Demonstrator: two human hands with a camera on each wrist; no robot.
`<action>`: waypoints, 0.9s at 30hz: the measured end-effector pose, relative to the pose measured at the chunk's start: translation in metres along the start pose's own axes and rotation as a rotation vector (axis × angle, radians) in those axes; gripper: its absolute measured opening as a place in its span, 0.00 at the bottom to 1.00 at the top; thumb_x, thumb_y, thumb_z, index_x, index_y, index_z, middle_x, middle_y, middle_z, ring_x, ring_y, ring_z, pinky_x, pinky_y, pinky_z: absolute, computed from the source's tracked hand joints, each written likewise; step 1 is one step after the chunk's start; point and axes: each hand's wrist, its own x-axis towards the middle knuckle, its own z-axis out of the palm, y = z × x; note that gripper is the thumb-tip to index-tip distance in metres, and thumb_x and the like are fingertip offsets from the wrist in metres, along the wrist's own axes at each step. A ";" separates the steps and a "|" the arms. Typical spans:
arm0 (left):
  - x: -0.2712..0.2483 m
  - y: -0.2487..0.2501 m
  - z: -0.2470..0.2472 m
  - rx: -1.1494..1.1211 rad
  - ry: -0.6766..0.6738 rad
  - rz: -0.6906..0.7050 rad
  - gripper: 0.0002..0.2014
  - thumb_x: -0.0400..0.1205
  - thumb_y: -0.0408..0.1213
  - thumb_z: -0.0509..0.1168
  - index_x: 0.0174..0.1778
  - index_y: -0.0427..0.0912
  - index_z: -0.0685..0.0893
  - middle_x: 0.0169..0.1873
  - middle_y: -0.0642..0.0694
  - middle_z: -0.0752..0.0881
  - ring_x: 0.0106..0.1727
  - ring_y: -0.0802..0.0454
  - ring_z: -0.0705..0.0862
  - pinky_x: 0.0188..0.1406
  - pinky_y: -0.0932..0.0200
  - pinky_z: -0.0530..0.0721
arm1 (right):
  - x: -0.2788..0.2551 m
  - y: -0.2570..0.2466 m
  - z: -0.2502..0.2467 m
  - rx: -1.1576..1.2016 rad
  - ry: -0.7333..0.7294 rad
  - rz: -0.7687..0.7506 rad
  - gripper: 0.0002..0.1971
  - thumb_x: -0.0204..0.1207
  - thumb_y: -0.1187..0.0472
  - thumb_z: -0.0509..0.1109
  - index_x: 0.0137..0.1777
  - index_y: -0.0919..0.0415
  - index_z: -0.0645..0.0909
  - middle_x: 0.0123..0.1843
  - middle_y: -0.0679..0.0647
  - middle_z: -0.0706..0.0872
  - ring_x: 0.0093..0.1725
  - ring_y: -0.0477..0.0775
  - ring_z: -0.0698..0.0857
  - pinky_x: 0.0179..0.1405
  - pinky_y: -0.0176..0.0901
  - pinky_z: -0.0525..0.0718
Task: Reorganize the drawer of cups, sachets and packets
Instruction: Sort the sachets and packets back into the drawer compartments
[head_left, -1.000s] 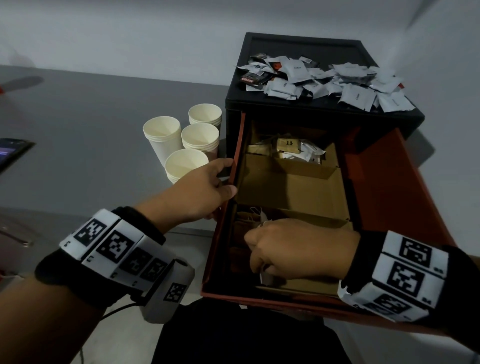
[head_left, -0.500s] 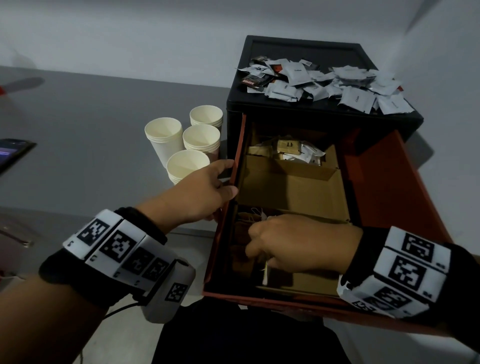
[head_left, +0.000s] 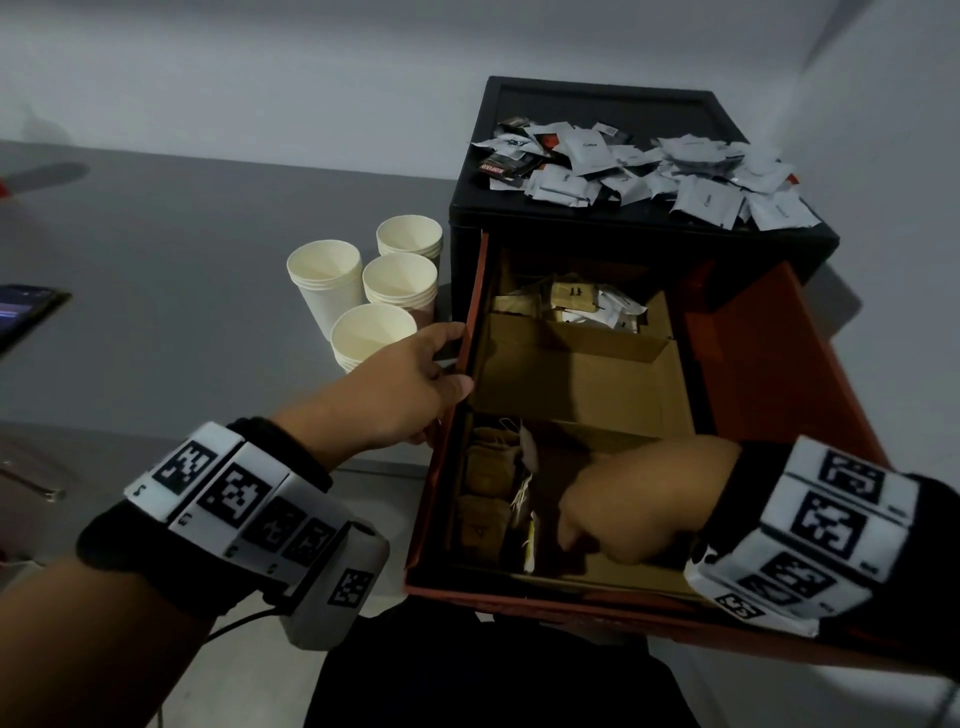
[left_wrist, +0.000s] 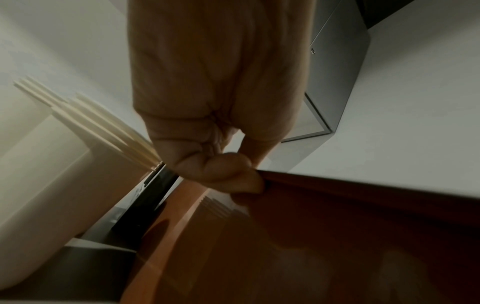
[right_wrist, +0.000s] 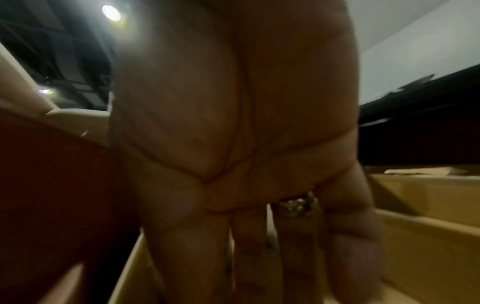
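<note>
Orange-red walls are framing the pulled-out drawer, which is jutting from a black cabinet toward the person and hanging past the front edge of the grey surface. The left hand is gripping the drawer's left rim, thumb lying along the top edge and fingers curling onto the outer wall; the left wrist view is showing the fingertips hooking over that rim. The right hand is reaching down into the near compartment of the cardboard insert, fingers pointing downward and lying close together in the right wrist view; whether they are holding anything I cannot tell. Just left of that hand, brown packets are standing in a row against the drawer's left wall, with a few pale sachets sticking up between them and the hand. The middle compartment is lying open with bare cardboard floor, giving free room between the two hands. The far compartment is holding a small heap of mixed packets partly tucked under the cabinet's front edge. White and dark sachets are lying scattered over the cabinet top, some reaching its right edge. Four stacks of paper cups are standing upright in a tight cluster on the surface just beside the cabinet's left side, the nearest stack sitting right behind the left hand. A phone is lying at the far left edge, well apart from the cups, with open grey surface in between.
</note>
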 end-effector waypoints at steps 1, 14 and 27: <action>0.000 0.000 0.000 -0.002 0.002 -0.001 0.26 0.85 0.34 0.59 0.79 0.51 0.62 0.38 0.47 0.86 0.30 0.52 0.82 0.22 0.68 0.81 | 0.005 -0.002 0.000 -0.035 -0.021 -0.016 0.23 0.80 0.71 0.56 0.75 0.57 0.70 0.68 0.57 0.76 0.63 0.61 0.77 0.53 0.47 0.76; 0.004 0.004 0.003 0.023 0.020 0.044 0.28 0.85 0.29 0.57 0.80 0.50 0.58 0.34 0.51 0.84 0.21 0.58 0.82 0.20 0.66 0.80 | -0.020 0.055 -0.030 0.320 0.415 0.265 0.19 0.82 0.65 0.59 0.71 0.53 0.75 0.51 0.45 0.81 0.42 0.42 0.77 0.34 0.29 0.71; 0.014 0.027 -0.004 0.204 -0.091 0.045 0.24 0.79 0.30 0.62 0.70 0.46 0.68 0.37 0.50 0.84 0.22 0.64 0.81 0.22 0.70 0.76 | 0.036 0.127 -0.075 0.622 0.761 0.566 0.25 0.80 0.56 0.63 0.76 0.54 0.66 0.74 0.62 0.66 0.72 0.67 0.69 0.67 0.52 0.69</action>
